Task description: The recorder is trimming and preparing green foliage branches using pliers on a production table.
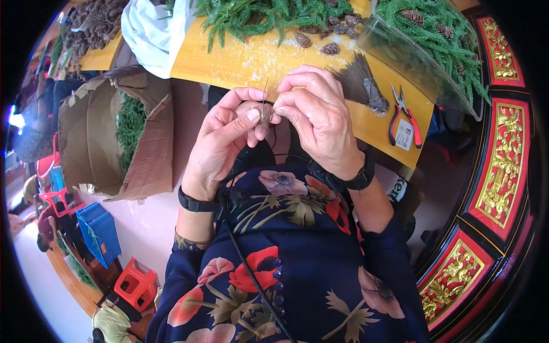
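A small brown pine cone sits in the fingers of my left hand, which is closed on it. From the cone a thin dark wire sticks up. My right hand is closed in a pinch at the cone's right side, apparently on the wire; its fingertips mostly hide what lies between them. Both hands are raised over my lap, just off the table's near edge. On the table to the right lie a bundle of thin dark wires with a wrapped end and pliers with red and black handles.
Green pine branches and loose pine cones lie on the yellow table. A clear plastic bin of branches stands at the far right. At left are an open cardboard box, a blue crate and a red stool.
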A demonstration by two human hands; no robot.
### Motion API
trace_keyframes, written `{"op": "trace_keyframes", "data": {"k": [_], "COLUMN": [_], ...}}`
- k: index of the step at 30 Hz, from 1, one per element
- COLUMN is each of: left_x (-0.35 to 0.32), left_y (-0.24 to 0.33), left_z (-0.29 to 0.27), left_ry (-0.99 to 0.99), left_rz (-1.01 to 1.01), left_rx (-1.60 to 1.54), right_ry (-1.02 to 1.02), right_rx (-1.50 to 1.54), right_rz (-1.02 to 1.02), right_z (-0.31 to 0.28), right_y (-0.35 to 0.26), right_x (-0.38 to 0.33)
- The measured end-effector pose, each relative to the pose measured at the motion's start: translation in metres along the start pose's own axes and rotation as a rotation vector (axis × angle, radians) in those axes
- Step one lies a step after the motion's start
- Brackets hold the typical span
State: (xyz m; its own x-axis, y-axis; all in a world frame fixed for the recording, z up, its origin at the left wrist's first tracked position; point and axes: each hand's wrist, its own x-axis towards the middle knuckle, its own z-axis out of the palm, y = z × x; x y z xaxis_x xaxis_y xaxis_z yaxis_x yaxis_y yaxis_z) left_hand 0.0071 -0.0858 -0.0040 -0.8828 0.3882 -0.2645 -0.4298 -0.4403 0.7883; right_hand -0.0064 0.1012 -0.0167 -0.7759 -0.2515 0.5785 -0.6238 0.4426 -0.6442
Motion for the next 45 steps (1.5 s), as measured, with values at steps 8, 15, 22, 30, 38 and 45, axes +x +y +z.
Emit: {"op": "trace_keyframes", "data": {"k": [8,15,22,30,38,45], "left_x": [0.001,-0.002,0.000,0.003,0.003,0.002], "left_y": [-0.004,-0.003,-0.002,-0.001,-0.001,-0.007], "left_z": [-0.001,0.005,0.008,0.006,0.003,0.002], "left_ry": [0.003,0.077,0.114,0.139,0.156,0.182], "left_rz": [0.035,0.038,0.054,0.044,0.045,0.067], "left_rx": [-0.055,-0.005,0.039,0.002,0.016,0.015], "right_ry": [-0.003,-0.083,0.031,0.071,-0.088,-0.107], "right_rx": [0.065,0.254,0.251,0.274,0.106,0.103], "right_rz": [0.078,0.220,0.183,0.300,0.256,0.204], "right_z": [-0.001,0.003,0.008,0.007,-0.002,0.000], "right_y": [-0.003,-0.009,-0.013,-0.008,-0.002,-0.005], "right_x": [0.002,0.008,0.008,0.001,0.000,0.008]}}
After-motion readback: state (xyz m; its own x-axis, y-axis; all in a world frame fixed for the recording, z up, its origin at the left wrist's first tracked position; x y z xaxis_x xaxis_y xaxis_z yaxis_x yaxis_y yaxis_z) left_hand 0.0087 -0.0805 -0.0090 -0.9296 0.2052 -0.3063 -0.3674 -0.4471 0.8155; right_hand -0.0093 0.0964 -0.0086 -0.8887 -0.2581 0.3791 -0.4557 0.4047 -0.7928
